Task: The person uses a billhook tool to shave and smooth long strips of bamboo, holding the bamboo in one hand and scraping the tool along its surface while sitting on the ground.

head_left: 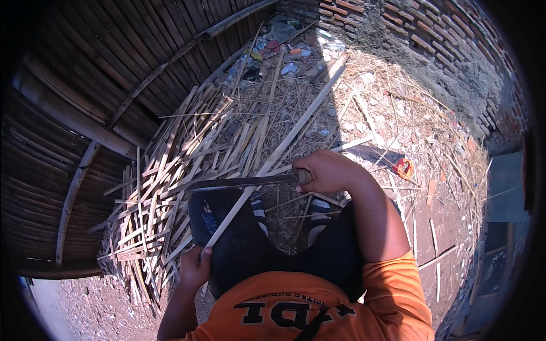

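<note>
My right hand [326,171] is closed round the handle of a machete [244,182]. Its long dark blade, hooked at the tip, points left over my left thigh and crosses a long pale bamboo strip [301,120]. Whether the edge bites into the strip I cannot tell. Near my left hip my left hand [194,266] grips the strip's near end between thumb and fingers. From there the strip slants up and away to the right, toward the far rubble. Beneath the blade are my dark trousers and striped footwear [319,215].
A heap of split bamboo strips [153,221] lies left of my legs. To my right rests a hand saw with a red-orange handle [403,168]. A slatted bamboo wall [74,113] stands left, a brick wall [432,40] far right. Litter [289,69] lies at the far corner.
</note>
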Motion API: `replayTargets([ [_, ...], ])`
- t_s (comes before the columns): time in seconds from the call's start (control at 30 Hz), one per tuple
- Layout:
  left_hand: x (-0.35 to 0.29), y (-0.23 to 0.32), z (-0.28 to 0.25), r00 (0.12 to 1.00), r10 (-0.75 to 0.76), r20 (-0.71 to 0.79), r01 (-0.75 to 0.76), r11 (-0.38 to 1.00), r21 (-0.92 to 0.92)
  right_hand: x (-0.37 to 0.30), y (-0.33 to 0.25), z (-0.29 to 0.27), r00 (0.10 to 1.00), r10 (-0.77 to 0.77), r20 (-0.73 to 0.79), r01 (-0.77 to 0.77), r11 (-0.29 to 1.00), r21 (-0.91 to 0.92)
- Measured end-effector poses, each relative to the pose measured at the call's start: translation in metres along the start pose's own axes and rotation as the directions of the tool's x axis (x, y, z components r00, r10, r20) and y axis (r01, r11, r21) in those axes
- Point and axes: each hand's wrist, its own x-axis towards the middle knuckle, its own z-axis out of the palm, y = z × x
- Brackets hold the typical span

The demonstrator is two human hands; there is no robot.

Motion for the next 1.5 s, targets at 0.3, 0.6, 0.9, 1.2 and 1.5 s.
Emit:
replayTargets([
  [0.3,0.008,0.006,-0.006,0.996,-0.048,0.071,0.051,0.998,-0.042,-0.004,0.039,-0.003,0.962,0.195,-0.189,-0.189,0.981,0.050],
  [0.6,0.005,-0.004,-0.002,0.998,-0.037,0.054,0.040,0.997,-0.069,-0.008,0.044,-0.026,0.944,0.307,-0.118,-0.285,0.943,0.174],
  [0.9,0.005,0.002,-0.006,0.997,-0.034,0.073,0.038,0.997,-0.066,-0.001,-0.003,0.008,0.998,-0.020,-0.062,0.015,0.997,-0.082],
  [1.2,0.008,0.001,-0.004,0.998,-0.038,0.058,0.039,0.999,-0.016,-0.002,0.058,-0.021,0.903,0.343,-0.257,-0.303,0.935,0.185],
  [1.5,0.002,-0.004,-0.008,0.996,-0.046,0.074,0.052,0.995,-0.086,-0.003,0.012,-0.006,0.994,0.102,-0.049,-0.099,0.994,0.050],
])
